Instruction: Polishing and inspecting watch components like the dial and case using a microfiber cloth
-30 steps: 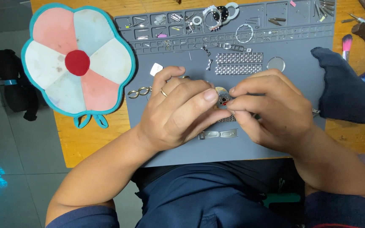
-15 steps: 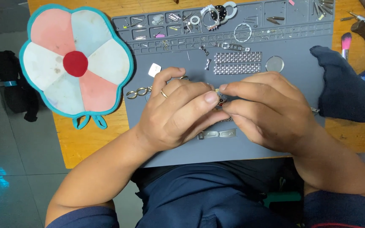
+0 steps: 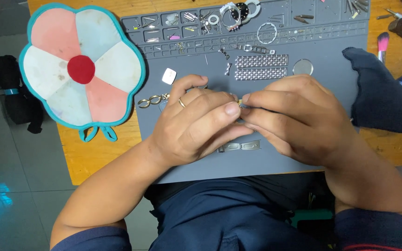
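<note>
Both hands meet over a grey work mat (image 3: pixel 331 88). My left hand (image 3: pixel 196 125), with a ring on one finger, pinches a small metal watch part (image 3: pixel 241 104) between thumb and fingers. My right hand (image 3: pixel 294 118) grips the same small part from the right; most of it is hidden by the fingers. A gold chain-link bracelet piece (image 3: pixel 152 100) trails out to the left of my left hand. A short silver clasp piece (image 3: pixel 240 146) lies on the mat just below the hands.
Two silver mesh bands (image 3: pixel 261 67), a round glass (image 3: pixel 302 67), a small square white piece (image 3: pixel 169 75) and several tiny parts in the mat's tray slots lie at the back. A flower-shaped cushion (image 3: pixel 80 69) sits left, a dark cloth (image 3: pixel 380 90) right, tools and a pink brush (image 3: pixel 382 44) far right.
The hands stay pressed together on the small part, with only slight finger shifts. The view has moved a little.
</note>
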